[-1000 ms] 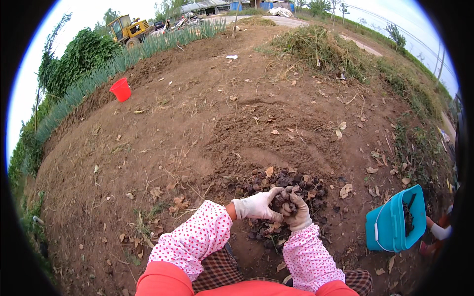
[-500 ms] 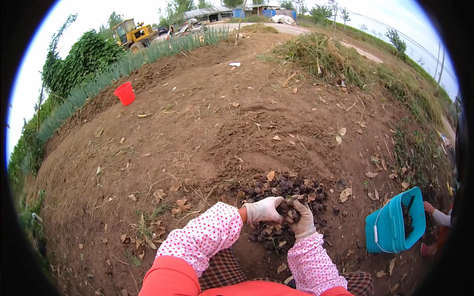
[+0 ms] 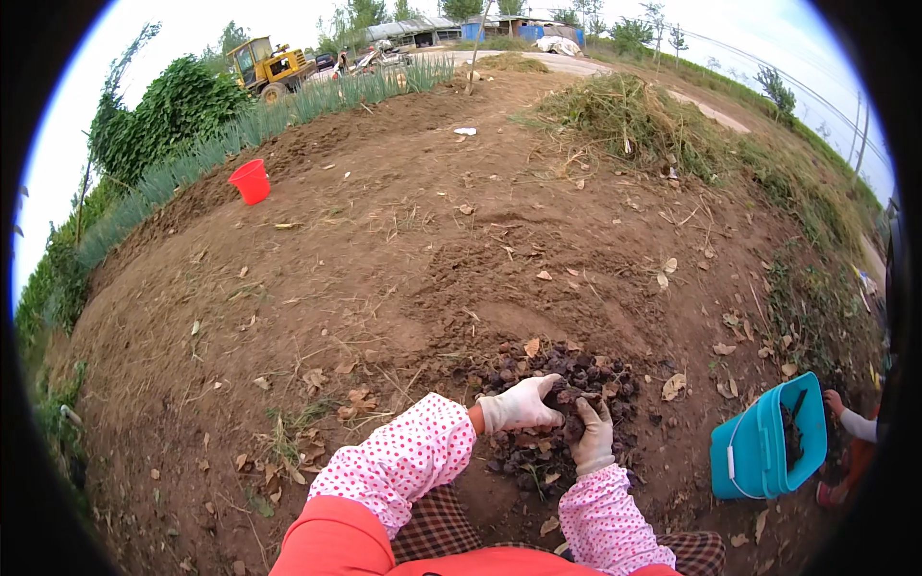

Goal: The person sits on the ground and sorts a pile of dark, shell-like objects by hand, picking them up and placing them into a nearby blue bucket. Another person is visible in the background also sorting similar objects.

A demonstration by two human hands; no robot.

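A heap of dark, round, walnut-like lumps (image 3: 615,372) lies on the soil just in front of me. Both of my hands, in pale work gloves, are together over it. My left hand (image 3: 519,405) has its thumb and fingers curved around dark lumps at the heap's middle. Close beside it, my right hand (image 3: 594,442) has its fingers bent around a dark lump (image 3: 570,422). The gloves partly hide what each hand grips. Spotted pink-and-white sleeves cover my forearms.
A teal bucket (image 3: 751,451) with dark stuff inside stands tilted at the right, beside another person's hand (image 3: 833,400). Farther off at the left is a red bucket (image 3: 251,182). Dry leaves (image 3: 673,387) lie scattered, and a pile of cut grass (image 3: 634,115) sits beyond.
My left thumb and fingers have spread a little wider around the lumps. Both hands stay over the heap, and the whole view has shifted slightly.
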